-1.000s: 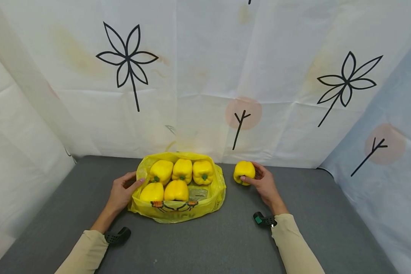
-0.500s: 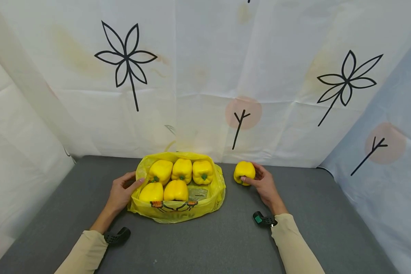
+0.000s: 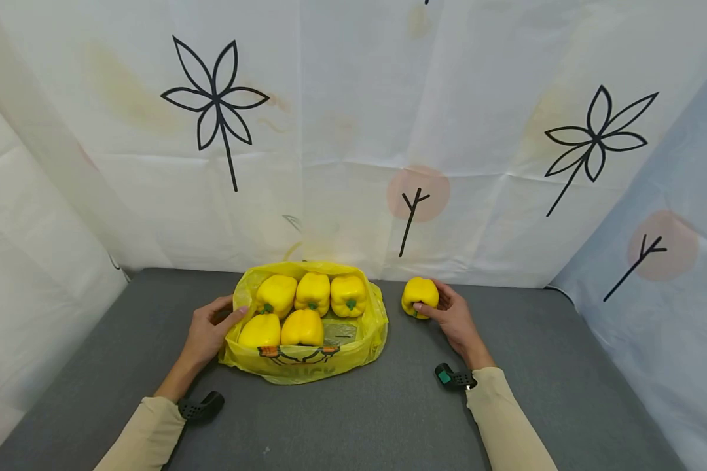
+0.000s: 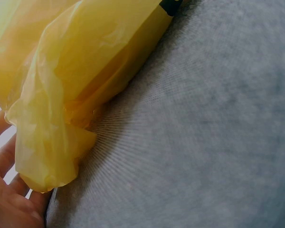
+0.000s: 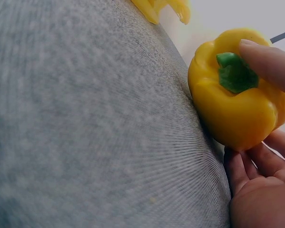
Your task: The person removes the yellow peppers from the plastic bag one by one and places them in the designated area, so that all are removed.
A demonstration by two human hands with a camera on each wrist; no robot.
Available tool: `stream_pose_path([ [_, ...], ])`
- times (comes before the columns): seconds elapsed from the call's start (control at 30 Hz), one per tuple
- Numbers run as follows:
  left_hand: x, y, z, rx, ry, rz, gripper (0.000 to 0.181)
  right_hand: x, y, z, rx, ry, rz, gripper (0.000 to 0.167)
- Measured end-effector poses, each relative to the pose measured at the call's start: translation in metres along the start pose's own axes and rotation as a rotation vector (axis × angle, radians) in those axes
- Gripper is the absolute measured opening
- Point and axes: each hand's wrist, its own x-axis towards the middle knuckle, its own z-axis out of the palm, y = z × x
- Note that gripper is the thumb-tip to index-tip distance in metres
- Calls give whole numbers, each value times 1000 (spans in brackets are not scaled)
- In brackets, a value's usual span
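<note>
A yellow plastic bag (image 3: 306, 371) stands with its mouth wide on the table, holding several yellow bell peppers (image 3: 275, 296) in two rows. At its left edge my left hand (image 3: 207, 332) pinches the rim, thumb over the inside. The left wrist view shows the crumpled bag side (image 4: 47, 142) against the fingers (image 4: 2, 159). To the right of the bag, my right hand (image 3: 456, 320) grips a single yellow bell pepper (image 3: 419, 293). Up close, this pepper (image 5: 232, 114) has its green stem facing the camera, the thumb beside the stem and fingers underneath. It appears to touch the table.
The dark grey table (image 3: 342, 425) ends at a white fabric backdrop (image 3: 342, 131) printed with plant drawings. More fabric hangs at the left and right sides. Inside the bag, a bare patch of its bottom (image 3: 340, 332) shows at front right. Both wrists wear black straps (image 3: 201, 407).
</note>
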Motion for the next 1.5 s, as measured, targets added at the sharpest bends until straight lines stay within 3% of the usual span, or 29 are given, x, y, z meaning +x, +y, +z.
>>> stream_pose_path([
  [0.73, -1, 3, 1, -26, 11, 5, 39, -2, 1, 1, -11, -26, -54, 75],
  [1.1, 0, 0, 1, 2, 13, -6, 39, -1, 2, 0, -7, -32, -48, 73],
  [1.5, 0, 3, 1, -24, 9, 16, 39, -2, 3, -1, 32, -1, -51, 63],
])
